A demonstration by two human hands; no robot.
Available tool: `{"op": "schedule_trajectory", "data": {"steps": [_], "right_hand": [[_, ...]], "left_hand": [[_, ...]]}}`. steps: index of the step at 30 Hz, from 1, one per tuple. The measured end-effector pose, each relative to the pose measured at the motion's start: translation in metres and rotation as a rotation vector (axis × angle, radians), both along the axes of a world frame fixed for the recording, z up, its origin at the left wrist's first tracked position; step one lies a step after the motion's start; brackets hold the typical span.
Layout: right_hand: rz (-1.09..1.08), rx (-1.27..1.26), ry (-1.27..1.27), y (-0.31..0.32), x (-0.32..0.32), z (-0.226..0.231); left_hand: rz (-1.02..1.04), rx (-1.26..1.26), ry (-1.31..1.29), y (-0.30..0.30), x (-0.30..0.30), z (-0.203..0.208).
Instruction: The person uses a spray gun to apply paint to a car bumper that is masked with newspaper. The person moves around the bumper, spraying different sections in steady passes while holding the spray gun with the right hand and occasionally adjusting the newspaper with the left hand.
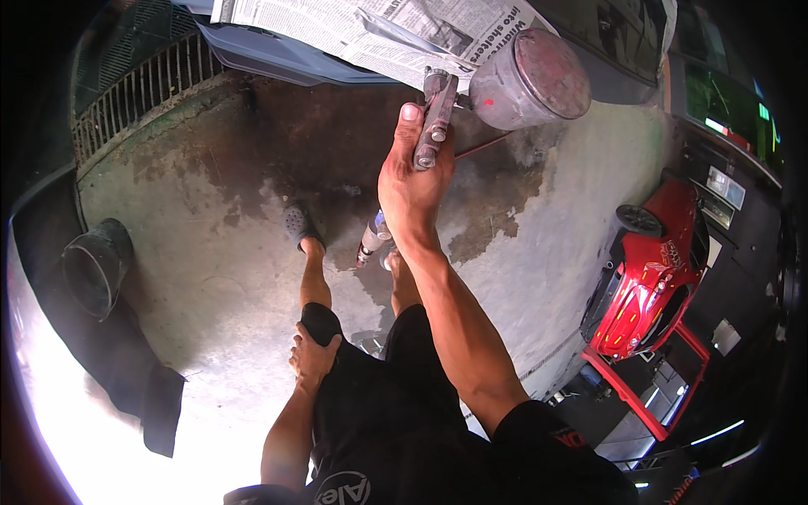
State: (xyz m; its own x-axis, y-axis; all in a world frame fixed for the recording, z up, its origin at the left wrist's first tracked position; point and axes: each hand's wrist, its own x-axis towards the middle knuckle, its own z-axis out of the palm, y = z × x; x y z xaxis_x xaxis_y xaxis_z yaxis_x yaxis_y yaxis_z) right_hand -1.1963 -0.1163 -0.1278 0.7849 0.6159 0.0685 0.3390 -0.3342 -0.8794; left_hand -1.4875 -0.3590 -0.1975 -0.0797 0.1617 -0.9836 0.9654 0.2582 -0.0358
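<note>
My right hand (412,189) reaches far forward, closed round a paint-spattered spray gun (437,122) with the thumb up along its side. A round, stained paint cup (530,80) is attached to the gun's right side. Just beyond the gun lies printed newspaper (396,38), laid over a grey-blue car panel (269,55). The trigger and most fingers are hidden behind the hand. Down at the lower left, my left hand (313,353) rests on my knee, its thumb apart from the bent fingers, with no tool in it.
A dark bucket (99,268) stands at the left, near a black mat (101,337). A bottle-like object (370,240) is on the wet-stained concrete floor (227,311) between my feet. A thin red hose (484,145) runs behind my right hand. A red car (644,295) stands at the right.
</note>
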Motion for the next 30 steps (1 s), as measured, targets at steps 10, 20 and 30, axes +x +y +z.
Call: {"op": "schedule_trajectory", "data": {"steps": [10,20,30], "right_hand": [[0.090,-0.017,0.054,0.001,-0.007,-0.003],[0.014,-0.042,0.042,-0.003,-0.006,-0.002],[0.109,-0.009,0.050,0.020,-0.022,-0.002]], "left_hand": [[0.000,0.005,0.000,0.001,-0.002,-0.001],[0.005,0.019,-0.013,-0.001,-0.005,-0.005],[0.025,0.003,0.000,0.003,-0.002,-0.003]]}}
